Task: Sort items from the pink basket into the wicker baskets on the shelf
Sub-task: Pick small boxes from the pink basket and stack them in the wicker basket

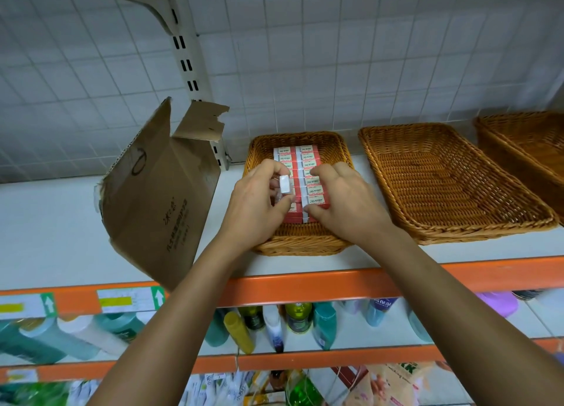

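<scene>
Box (284, 184), small and stiff, we judge light: our left hand (256, 206) pinches it by its flat sides above the wicker basket (300, 247), while our right hand (346, 206) clasps the packed row (310, 161) with curled fingers.

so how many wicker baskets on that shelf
3: left basket holding eraser boxes, empty middle basket, right basket cropped by the frame; more may be offscreen.
</scene>
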Motion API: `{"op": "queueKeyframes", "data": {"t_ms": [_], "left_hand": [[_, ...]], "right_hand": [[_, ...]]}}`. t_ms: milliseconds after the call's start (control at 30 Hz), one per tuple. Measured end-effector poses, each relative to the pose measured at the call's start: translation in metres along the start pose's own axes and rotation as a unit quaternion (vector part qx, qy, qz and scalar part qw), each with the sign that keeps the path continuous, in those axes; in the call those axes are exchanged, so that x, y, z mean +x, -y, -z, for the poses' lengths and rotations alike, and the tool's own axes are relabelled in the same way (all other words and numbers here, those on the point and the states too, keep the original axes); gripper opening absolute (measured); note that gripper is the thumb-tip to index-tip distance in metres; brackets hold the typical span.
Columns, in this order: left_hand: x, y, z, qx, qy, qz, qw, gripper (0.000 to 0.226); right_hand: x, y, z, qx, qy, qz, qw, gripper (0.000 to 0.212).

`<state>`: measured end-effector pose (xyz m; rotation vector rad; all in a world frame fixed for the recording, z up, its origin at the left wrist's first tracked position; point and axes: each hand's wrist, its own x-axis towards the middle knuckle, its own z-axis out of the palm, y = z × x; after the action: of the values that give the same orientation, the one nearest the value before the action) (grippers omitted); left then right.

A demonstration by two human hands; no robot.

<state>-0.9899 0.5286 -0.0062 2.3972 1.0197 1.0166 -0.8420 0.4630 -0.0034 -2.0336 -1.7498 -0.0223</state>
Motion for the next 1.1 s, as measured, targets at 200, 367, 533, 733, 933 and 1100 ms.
{"op": "queueKeyframes", "data": {"t_ms": [200, 367, 533, 733, 933, 1100], "left_hand": [[0.0016, 0.0038, -0.0014, -0.099, 0.01, 0.012, 0.995, 0.032], [0.001, 0.0022, -0.0005, -0.095, 0.034, 0.001, 0.995, 0.035], [-0.0004, 0.0017, -0.0027, 0.045, 0.043, -0.038, 0.997, 0.035], [-0.0004, 0.0024, -0.0047, 0.149, 0.043, 0.025, 0.988, 0.042], [0.0, -0.0009, -0.0027, 0.177, 0.078, 0.056, 0.98, 0.041], [-0.0001, -0.0049, -0.0022, 0.211, 0.089, 0.075, 0.971, 0.044]], "right_hand": [[-0.0012, -0.002, -0.0006, 0.02, -0.004, 0.057, 0.998, 0.061], [-0.0003, -0.0033, -0.0018, 0.034, -0.017, 0.066, 0.997, 0.037], [-0.0002, -0.0046, -0.0019, 0.06, -0.029, 0.065, 0.996, 0.032], [0.0001, -0.005, -0.0017, 0.01, 0.021, 0.006, 1.0, 0.051], [0.0034, -0.0008, 0.0001, -0.046, 0.051, -0.009, 0.998, 0.047], [0.0053, 0.0001, 0.0007, -0.058, 0.05, -0.019, 0.997, 0.032]]}}
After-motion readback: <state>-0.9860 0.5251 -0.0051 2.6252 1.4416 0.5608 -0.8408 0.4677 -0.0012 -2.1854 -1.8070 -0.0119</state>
